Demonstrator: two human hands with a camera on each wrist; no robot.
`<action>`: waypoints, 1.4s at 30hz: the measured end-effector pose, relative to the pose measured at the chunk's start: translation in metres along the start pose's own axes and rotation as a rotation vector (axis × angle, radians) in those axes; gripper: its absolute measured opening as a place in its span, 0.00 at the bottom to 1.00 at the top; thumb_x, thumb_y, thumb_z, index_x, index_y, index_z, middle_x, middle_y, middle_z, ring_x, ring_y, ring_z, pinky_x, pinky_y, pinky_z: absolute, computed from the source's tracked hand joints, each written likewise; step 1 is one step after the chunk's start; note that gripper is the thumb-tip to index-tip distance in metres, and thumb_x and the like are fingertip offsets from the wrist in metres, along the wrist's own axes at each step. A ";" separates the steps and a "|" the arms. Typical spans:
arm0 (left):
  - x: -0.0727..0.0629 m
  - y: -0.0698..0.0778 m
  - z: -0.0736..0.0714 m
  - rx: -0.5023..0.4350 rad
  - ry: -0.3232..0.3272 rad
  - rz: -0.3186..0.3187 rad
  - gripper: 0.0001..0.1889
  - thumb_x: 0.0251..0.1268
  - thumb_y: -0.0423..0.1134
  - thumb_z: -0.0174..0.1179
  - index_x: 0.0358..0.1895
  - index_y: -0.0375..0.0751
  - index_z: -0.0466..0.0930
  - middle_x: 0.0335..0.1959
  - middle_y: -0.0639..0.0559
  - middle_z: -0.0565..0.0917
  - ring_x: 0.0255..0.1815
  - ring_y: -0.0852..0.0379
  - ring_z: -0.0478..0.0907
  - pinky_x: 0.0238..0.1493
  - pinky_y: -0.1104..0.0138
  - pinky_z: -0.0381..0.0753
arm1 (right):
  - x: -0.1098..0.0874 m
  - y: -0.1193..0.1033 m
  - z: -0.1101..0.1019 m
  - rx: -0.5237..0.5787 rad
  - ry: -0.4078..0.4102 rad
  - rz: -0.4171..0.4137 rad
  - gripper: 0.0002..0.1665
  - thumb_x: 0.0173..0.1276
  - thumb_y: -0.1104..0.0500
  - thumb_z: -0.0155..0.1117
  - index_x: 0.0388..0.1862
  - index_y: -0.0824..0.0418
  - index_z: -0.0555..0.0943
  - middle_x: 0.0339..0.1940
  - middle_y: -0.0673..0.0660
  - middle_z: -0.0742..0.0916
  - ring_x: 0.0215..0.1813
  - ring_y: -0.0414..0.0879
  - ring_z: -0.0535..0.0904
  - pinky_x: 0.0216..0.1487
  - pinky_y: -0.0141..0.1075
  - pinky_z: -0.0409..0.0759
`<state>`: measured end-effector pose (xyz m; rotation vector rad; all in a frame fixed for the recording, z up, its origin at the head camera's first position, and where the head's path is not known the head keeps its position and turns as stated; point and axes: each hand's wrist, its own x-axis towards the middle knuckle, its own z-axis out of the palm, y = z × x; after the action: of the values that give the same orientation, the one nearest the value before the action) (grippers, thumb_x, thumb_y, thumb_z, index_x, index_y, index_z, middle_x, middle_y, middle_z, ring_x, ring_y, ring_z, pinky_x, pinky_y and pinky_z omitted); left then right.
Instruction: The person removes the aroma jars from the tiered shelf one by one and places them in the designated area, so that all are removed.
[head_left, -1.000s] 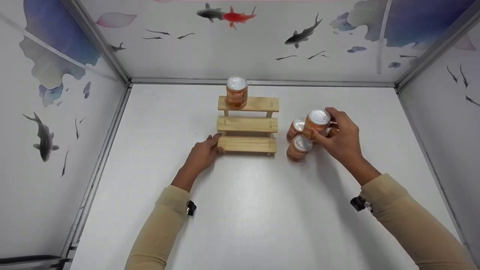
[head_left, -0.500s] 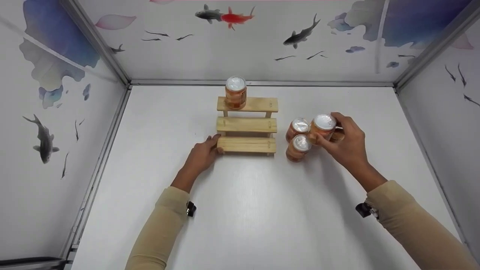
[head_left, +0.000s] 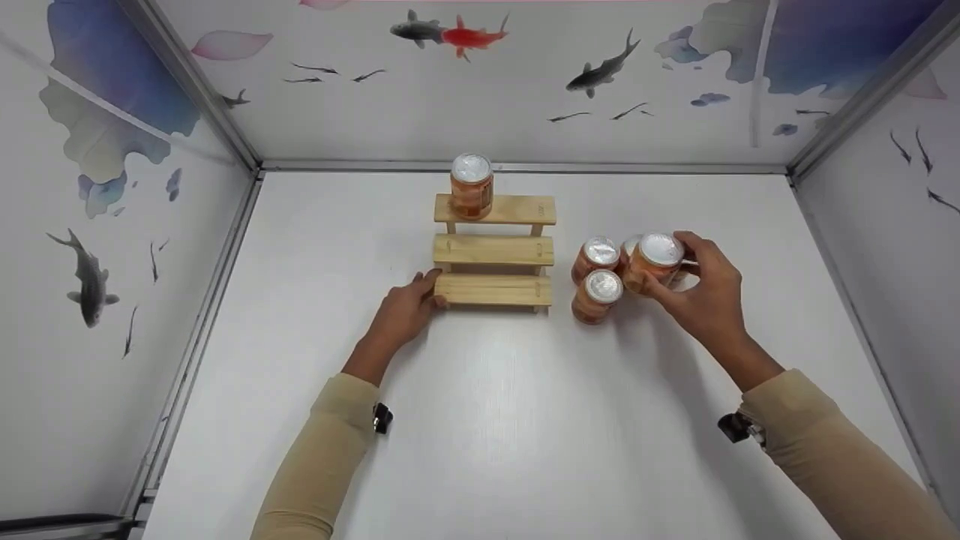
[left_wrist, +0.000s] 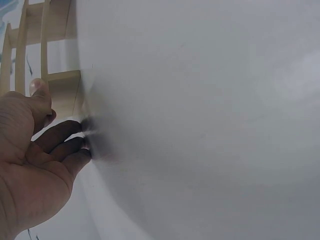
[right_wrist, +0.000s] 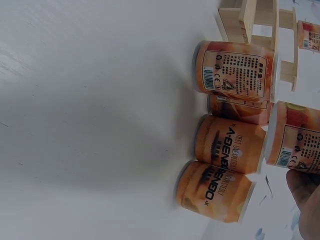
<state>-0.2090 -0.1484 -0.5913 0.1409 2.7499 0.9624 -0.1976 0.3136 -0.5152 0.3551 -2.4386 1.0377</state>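
Observation:
A three-tier wooden shelf stand (head_left: 495, 250) stands on the white table. My left hand (head_left: 405, 311) grips the left end of its lowest step; in the left wrist view the thumb (left_wrist: 39, 90) lies against the step's edge. My right hand (head_left: 701, 289) holds an orange can (head_left: 661, 250) with a silvery top between thumb and fingers. That can is raised over a cluster of similar cans, as the right wrist view shows. In the cluster are a front can (head_left: 597, 296), a can behind it (head_left: 598, 259) and others partly hidden by the held one.
One more orange can (head_left: 472, 187) stands upright on the left part of the stand's top step. White panels with painted fish (head_left: 600, 75) enclose the table (head_left: 487, 435) at the back and both sides.
My right hand has moved right and slightly toward me with the can, uncovering part of a can behind it. The left hand stays at the stand.

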 end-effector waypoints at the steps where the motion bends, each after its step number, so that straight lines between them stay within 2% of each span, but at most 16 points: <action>1: 0.000 0.000 0.000 0.000 0.002 0.003 0.34 0.84 0.57 0.58 0.86 0.53 0.68 0.83 0.33 0.71 0.86 0.39 0.69 0.82 0.43 0.74 | 0.000 0.000 0.000 -0.002 0.003 0.001 0.42 0.58 0.68 0.88 0.70 0.74 0.79 0.58 0.72 0.87 0.57 0.62 0.89 0.54 0.14 0.78; 13: 0.000 0.000 0.000 0.001 0.011 0.018 0.35 0.84 0.58 0.57 0.86 0.50 0.68 0.82 0.33 0.72 0.86 0.38 0.69 0.83 0.43 0.73 | -0.005 0.003 -0.002 -0.012 0.004 0.015 0.43 0.58 0.66 0.89 0.70 0.73 0.79 0.58 0.70 0.88 0.56 0.61 0.89 0.54 0.10 0.74; 24: -0.001 0.000 0.000 -0.003 0.009 0.006 0.35 0.85 0.58 0.57 0.87 0.51 0.68 0.83 0.35 0.72 0.86 0.39 0.69 0.84 0.44 0.73 | -0.012 0.008 0.001 0.005 -0.015 0.037 0.44 0.57 0.68 0.89 0.71 0.73 0.79 0.61 0.69 0.88 0.57 0.61 0.89 0.54 0.11 0.75; 31: -0.001 0.001 0.000 -0.005 0.014 0.001 0.34 0.84 0.58 0.58 0.86 0.52 0.69 0.82 0.31 0.71 0.85 0.38 0.70 0.82 0.44 0.75 | -0.016 0.012 0.003 0.014 -0.025 0.046 0.43 0.56 0.70 0.88 0.69 0.74 0.79 0.60 0.69 0.88 0.56 0.60 0.89 0.53 0.13 0.78; 42: -0.002 0.003 0.000 -0.007 0.003 -0.018 0.34 0.86 0.57 0.58 0.87 0.53 0.67 0.84 0.33 0.70 0.86 0.38 0.69 0.83 0.44 0.73 | -0.025 0.017 0.010 0.029 -0.052 0.083 0.44 0.56 0.66 0.91 0.69 0.74 0.78 0.62 0.68 0.88 0.59 0.59 0.88 0.53 0.14 0.80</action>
<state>-0.2075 -0.1468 -0.5889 0.1141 2.7454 0.9682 -0.1862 0.3194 -0.5445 0.2960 -2.5056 1.1134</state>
